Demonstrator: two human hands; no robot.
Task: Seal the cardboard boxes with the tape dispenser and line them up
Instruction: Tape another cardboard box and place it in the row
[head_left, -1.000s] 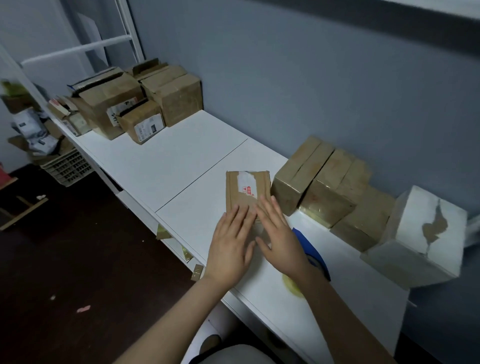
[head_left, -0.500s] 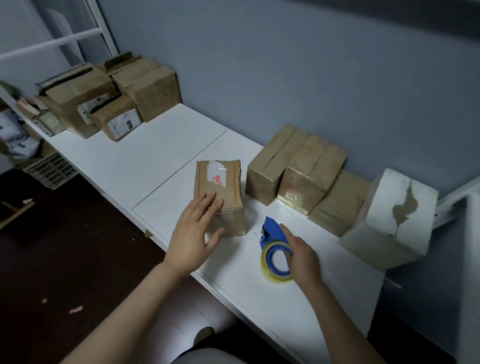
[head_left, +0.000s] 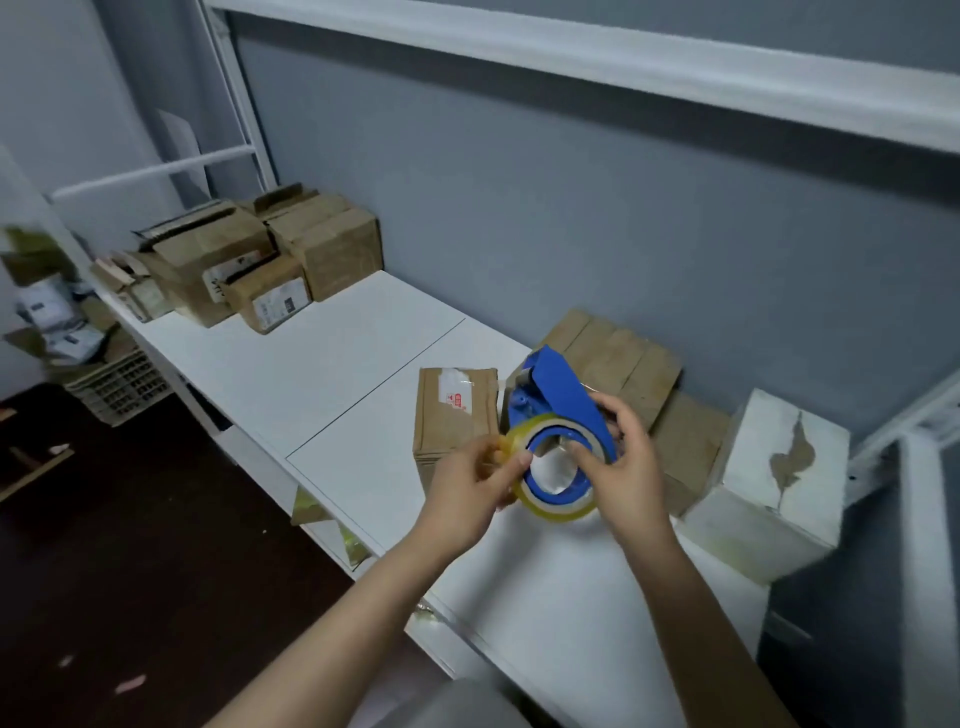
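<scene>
A blue tape dispenser (head_left: 551, 394) with a yellowish tape roll is held up above the white table (head_left: 332, 364). My right hand (head_left: 626, 470) grips its frame from the right. My left hand (head_left: 475, 480) pinches the roll's left edge between thumb and fingers. Just behind my left hand a small cardboard box (head_left: 453, 410) with a torn white label sits on the table. A row of brown boxes (head_left: 623, 364) lines the wall behind the dispenser, partly hidden by it.
A white box with a torn side (head_left: 774, 483) stands at the row's right end. A pile of cardboard boxes (head_left: 249, 260) sits at the table's far left. A plastic crate (head_left: 119, 384) lies on the dark floor left of the table. A white shelf beam (head_left: 623, 57) runs overhead.
My right hand picked the dispenser up off the table. My left hand left the small box and took hold of the tape roll. The view tilted upward.
</scene>
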